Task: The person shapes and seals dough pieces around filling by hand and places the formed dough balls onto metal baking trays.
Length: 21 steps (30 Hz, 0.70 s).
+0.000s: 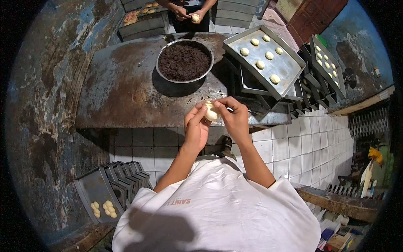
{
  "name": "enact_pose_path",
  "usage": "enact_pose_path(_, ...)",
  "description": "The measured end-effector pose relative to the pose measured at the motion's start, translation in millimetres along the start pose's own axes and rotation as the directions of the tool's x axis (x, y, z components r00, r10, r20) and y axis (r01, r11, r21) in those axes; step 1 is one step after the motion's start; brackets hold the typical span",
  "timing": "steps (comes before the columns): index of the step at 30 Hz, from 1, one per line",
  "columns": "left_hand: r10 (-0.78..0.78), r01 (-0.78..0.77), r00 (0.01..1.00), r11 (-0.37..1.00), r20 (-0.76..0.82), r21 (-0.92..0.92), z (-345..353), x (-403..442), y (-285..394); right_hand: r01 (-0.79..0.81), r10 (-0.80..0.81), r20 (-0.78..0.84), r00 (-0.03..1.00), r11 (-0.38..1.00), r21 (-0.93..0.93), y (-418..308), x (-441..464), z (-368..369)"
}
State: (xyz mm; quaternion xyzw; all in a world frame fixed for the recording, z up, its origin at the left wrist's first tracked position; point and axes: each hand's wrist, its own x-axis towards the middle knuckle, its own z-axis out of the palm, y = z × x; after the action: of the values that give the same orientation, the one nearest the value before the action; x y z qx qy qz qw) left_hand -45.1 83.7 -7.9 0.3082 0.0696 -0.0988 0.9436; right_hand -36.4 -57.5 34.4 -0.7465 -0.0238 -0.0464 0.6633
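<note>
A pale dough piece is held between my two hands, above the table's near edge. My left hand has its fingers closed on its left side. On the right side and top, my right hand pinches the same dough. Beyond my hands, a round metal bowl full of dark, crumbly filling stands on the worn table. To the right, a metal tray carries several round dough balls, spaced apart.
Across the table, a co-worker's hands hold another dough piece. More trays are stacked under the tray and at the far right. At lower left, a tilted tray holds several dough balls. Blue, peeling walls stand on both sides.
</note>
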Motion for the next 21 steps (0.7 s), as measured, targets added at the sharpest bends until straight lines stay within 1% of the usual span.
enact_pose_path(1,0.000,0.000,1.000,1.000,0.000,0.000,-4,0,-2,0.116,-0.118,-0.010,0.993,0.988,-0.102,0,-2,2)
enact_pose_path(2,-0.003,0.004,0.996,1.000,-0.089,0.014,-7,0,-4,0.163,-0.161,0.025,0.987,0.979,-0.122,-3,-7,7)
enact_pose_path(3,-0.003,0.008,0.984,1.000,-0.178,0.028,-8,0,-4,0.164,-0.162,0.028,0.986,0.979,-0.120,-3,-9,9)
enact_pose_path(4,-0.002,0.008,0.984,1.000,-0.179,0.029,-7,-1,-5,0.223,-0.212,0.071,0.975,0.944,-0.245,-3,-11,9)
enact_pose_path(5,0.044,-0.041,0.990,0.999,-0.131,0.028,-5,0,-7,0.283,-0.257,0.119,0.959,0.887,-0.364,-3,-12,8)
enact_pose_path(6,0.091,-0.089,0.993,0.996,-0.080,0.023,-1,0,-7,0.284,-0.259,0.118,0.959,0.887,-0.365,-3,-11,7)
enact_pose_path(7,0.091,-0.089,0.993,0.996,-0.078,0.023,3,0,-8,0.311,-0.315,0.064,0.947,0.850,-0.425,-4,-8,7)
enact_pose_path(9,0.164,-0.164,0.986,0.986,0.009,0.026,11,1,-7,0.346,-0.431,-0.033,0.902,0.765,-0.543,-5,-1,7)
enact_pose_path(10,0.164,-0.164,0.986,0.986,0.011,0.027,12,2,-8,0.341,-0.436,-0.055,0.898,0.770,-0.539,-6,3,4)
enact_pose_path(11,0.210,-0.213,0.976,0.976,0.060,0.045,14,4,-10,0.337,-0.442,-0.077,0.894,0.775,-0.534,-7,8,1)
enact_pose_path(12,0.255,-0.263,0.961,0.963,0.110,0.060,17,7,-12,0.174,-0.189,-0.063,0.980,0.965,-0.198,-7,12,-2)
enact_pose_path(13,0.253,-0.261,0.961,0.964,0.113,0.060,18,10,-16,-0.060,0.054,0.044,0.998,0.987,0.148,-7,15,-7)
enact_pose_path(14,0.279,-0.287,0.956,0.955,0.095,0.081,19,15,-22,-0.125,0.111,0.100,0.989,0.982,0.143,-3,18,-13)
enact_pose_path(15,0.304,-0.311,0.950,0.945,0.076,0.101,22,18,-27,-0.126,0.113,0.096,0.989,0.982,0.142,2,19,-15)
enact_pose_path(16,0.299,-0.305,0.951,0.947,0.077,0.103,27,23,-31,-0.085,0.082,0.028,0.996,0.990,0.117,7,19,-14)
enact_pose_path(17,0.294,-0.291,0.956,0.948,-0.011,0.128,31,28,-37,-0.047,0.051,-0.041,0.998,0.995,0.090,10,18,-13)
enact_pose_path(18,0.288,-0.272,0.952,0.950,-0.098,0.152,35,32,-42,-0.050,0.048,-0.097,0.994,0.998,-0.026,12,17,-12)
enact_pose_path(19,0.283,-0.267,0.955,0.951,-0.094,0.155,34,39,-46,-0.052,0.049,-0.104,0.993,0.998,-0.023,13,17,-15)
enact_pose_path(21,0.148,-0.117,0.972,0.979,-0.183,0.170,34,54,-51,0.076,-0.090,-0.061,0.994,0.976,-0.206,15,19,-27)
